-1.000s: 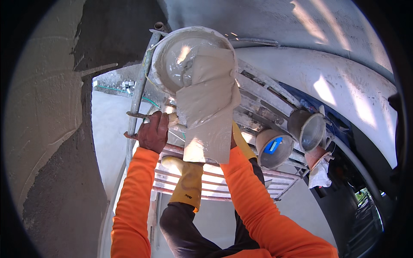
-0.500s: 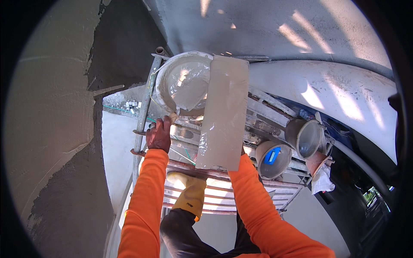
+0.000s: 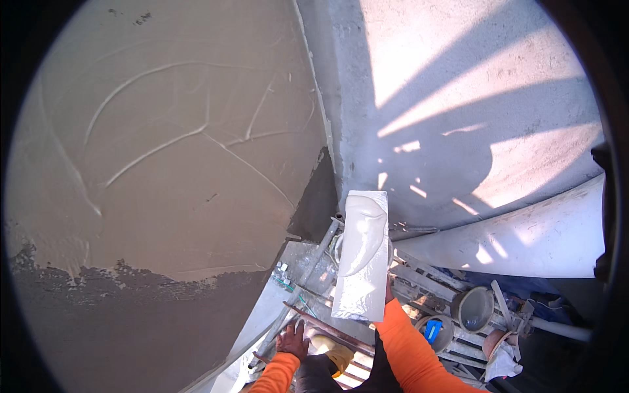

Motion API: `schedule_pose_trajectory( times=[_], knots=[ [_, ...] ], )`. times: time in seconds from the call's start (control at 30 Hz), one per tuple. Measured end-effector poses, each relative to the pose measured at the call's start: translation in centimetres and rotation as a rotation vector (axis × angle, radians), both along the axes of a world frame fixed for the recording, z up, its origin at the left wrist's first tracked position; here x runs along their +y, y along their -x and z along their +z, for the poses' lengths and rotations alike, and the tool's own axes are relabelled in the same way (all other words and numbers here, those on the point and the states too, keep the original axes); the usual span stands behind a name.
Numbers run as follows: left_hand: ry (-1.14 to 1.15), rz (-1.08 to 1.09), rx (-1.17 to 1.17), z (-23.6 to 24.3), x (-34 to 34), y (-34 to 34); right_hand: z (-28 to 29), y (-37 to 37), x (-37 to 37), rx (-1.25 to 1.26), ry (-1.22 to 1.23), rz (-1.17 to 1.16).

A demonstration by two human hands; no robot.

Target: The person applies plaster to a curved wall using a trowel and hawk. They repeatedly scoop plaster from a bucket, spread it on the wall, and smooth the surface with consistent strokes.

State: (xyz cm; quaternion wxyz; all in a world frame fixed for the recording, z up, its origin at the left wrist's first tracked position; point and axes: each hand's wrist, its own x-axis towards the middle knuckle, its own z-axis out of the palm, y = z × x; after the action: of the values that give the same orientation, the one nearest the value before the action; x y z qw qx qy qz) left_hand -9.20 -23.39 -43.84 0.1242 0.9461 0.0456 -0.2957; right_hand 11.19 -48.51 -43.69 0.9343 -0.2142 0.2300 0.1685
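Observation:
My right hand (image 3: 388,292) grips a long rectangular plastering trowel (image 3: 360,288) from underneath, mostly hidden by it. Pale wet plaster (image 3: 363,229) lies smeared over the blade, which hides most of a round bucket (image 3: 337,252) behind it. Low at the centre-left, my left hand (image 3: 292,339) has its fingers spread beside the scaffold's metal bars (image 3: 314,326). A broad wall (image 3: 170,164) coated in smooth wet plaster, with ridged lines and a darker ragged lower band, fills the left of the view.
A sunlit concrete wall (image 3: 445,78) rises at the right, above a curved white surface (image 3: 550,229). Lower right on the scaffold planks are two pots (image 3: 475,308), one with a blue object (image 3: 432,331), and a reddish container with a white bag (image 3: 501,367). My yellow boot (image 3: 337,354) shows below.
The view has swung up toward the plastered wall. The plaster-covered blade now stands higher against the scene, in front of the bucket. My left hand's fingers, earlier curled round something, are now spread.

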Motion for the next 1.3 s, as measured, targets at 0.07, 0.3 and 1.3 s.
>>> schedule_pose_trajectory(
  times=[0.07, 0.3, 1.3],
  knots=[
    [0.011, 0.089, -0.210, 9.4, 3.4, 1.1, 6.8, -2.2, 2.3, -0.096, -0.048, 0.038],
    [-0.641, 0.236, -1.173, 43.5, 13.1, -1.3, 28.0, -10.3, 7.3, -0.439, -0.189, 0.127],
    [-1.378, 0.394, -1.776, 62.0, 26.2, -2.2, 71.0, -26.0, 20.1, -0.503, 0.128, -0.113]
  ],
)
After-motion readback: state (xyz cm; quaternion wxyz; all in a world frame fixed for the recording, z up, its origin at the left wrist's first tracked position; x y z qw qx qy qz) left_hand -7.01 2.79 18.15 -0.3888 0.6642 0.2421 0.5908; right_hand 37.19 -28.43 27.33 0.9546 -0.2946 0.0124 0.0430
